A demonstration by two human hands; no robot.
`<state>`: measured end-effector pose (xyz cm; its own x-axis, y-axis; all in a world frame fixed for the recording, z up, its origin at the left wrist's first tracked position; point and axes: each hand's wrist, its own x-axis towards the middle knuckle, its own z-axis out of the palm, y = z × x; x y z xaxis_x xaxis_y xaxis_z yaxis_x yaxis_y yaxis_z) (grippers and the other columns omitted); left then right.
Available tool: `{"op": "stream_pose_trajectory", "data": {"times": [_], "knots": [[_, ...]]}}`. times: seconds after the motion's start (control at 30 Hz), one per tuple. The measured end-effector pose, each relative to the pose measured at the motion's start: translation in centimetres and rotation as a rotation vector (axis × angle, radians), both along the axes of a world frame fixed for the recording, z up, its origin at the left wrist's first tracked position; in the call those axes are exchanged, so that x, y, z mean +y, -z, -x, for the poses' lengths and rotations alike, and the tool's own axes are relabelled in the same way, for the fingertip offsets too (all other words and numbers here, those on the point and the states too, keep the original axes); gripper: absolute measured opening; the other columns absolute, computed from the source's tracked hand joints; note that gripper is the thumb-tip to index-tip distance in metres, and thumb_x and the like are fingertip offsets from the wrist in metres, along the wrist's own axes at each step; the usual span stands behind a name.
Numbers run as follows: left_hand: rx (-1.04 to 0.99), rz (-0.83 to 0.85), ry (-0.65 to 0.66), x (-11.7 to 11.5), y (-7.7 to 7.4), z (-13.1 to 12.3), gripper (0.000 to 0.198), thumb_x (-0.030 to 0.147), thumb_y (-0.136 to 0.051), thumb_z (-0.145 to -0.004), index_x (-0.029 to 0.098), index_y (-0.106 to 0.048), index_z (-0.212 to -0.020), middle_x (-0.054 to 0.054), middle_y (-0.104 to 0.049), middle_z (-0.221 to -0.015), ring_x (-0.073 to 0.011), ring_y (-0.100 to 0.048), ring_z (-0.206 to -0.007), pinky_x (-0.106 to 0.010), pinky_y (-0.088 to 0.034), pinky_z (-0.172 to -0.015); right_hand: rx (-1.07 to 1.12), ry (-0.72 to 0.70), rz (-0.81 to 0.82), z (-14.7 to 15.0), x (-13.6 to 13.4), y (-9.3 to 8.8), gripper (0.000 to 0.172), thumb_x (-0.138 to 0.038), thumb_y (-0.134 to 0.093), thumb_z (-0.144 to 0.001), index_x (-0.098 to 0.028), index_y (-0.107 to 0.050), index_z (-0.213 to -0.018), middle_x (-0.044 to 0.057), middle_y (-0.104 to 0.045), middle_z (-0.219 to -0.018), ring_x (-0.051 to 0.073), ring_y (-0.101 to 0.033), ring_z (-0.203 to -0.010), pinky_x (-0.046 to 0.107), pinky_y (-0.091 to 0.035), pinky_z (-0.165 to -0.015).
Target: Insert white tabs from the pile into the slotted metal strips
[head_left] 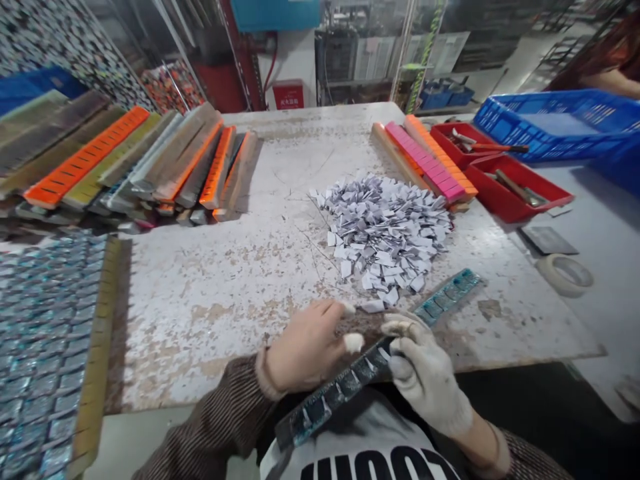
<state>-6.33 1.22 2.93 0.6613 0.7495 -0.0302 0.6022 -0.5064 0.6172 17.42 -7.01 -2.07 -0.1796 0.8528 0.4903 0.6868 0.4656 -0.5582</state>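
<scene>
A dark slotted bar (345,387) with small white pieces standing in its slots slants across in front of my body at the table's near edge. My right hand (425,373), in a white glove, is closed around its upper end, fingertips beside a white piece. Over the bar's left side is my left hand (307,343), with white covers on thumb and index tips. Thumb and index are apart, the index beside a loose white piece (373,307); its other fingers are hidden. Beyond my right hand lies a teal strip (447,297); whether it joins the bar I cannot tell.
A heap of small white pieces (390,227) lies on the worn table (200,300). Stacked bars (90,160) stand at left, above rows of teal-grey bars (45,353). At right are pink and orange bars (425,160), red bins (515,187), a blue crate (560,127) and tape (565,273).
</scene>
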Motion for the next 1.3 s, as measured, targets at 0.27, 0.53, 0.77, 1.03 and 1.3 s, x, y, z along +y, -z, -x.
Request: {"op": "stream_pose_trajectory", "data": {"times": [0.27,0.53,0.77,1.03,1.3], "knots": [[0.176,-0.023,0.080,3.8,3.3,-8.7,0.028,0.012,-0.058,-0.089,0.016,-0.053,-0.115,-0.014,-0.067,-0.110,-0.0313,-0.066,-0.101,-0.046,-0.054,-0.090,0.062,0.378,-0.099,-6.1,-2.2,1.5,0.016,-0.021,-0.053,-0.098,-0.023,-0.065,-0.109,0.012,-0.071,-0.118,0.030,-0.069,-0.110,0.045,-0.060,-0.090],[-0.063,0.159,0.008,3.8,1.5,-6.3,0.006,0.015,-0.060,-0.089,0.017,-0.056,-0.092,-0.006,-0.068,-0.091,-0.0214,-0.067,-0.088,-0.035,-0.056,-0.082,0.003,0.339,-0.206,-3.9,-0.4,-0.4,0.004,-0.020,-0.057,-0.099,-0.023,-0.060,-0.098,0.013,-0.067,-0.118,0.029,-0.067,-0.114,0.044,-0.060,-0.093],[-0.948,0.947,-0.084,0.4,0.0,-6.6,0.048,0.048,-0.090,-0.073,0.016,-0.058,-0.089,-0.001,-0.067,-0.081,-0.0142,-0.064,-0.070,-0.030,-0.055,-0.071,0.140,0.173,-0.114,-0.9,1.4,-1.2,0.012,-0.027,-0.056,-0.101,-0.022,-0.062,-0.110,0.016,-0.061,-0.136,0.033,-0.057,-0.132,0.056,-0.056,-0.104],[-0.645,0.598,-0.039,-1.7,-0.5,-4.8,0.049,0.061,-0.072,-0.090,0.016,-0.058,-0.077,0.003,-0.054,-0.069,-0.0111,-0.048,-0.065,-0.024,-0.039,-0.062,0.373,0.178,-0.062,0.1,0.0,-1.1,0.015,-0.028,-0.056,-0.102,-0.023,-0.067,-0.110,0.012,-0.067,-0.135,0.028,-0.069,-0.117,0.039,-0.066,-0.090],[-0.454,0.246,0.075,-3.4,-1.3,-4.1,0.046,0.042,-0.050,-0.105,0.020,-0.036,-0.066,0.005,-0.039,-0.062,-0.0094,-0.037,-0.056,-0.024,-0.026,-0.054,0.385,0.126,-0.013,0.2,-1.2,-1.7,0.023,-0.036,-0.055,-0.103,-0.025,-0.066,-0.120,0.013,-0.062,-0.142,0.030,-0.066,-0.125,0.045,-0.064,-0.095]]}}
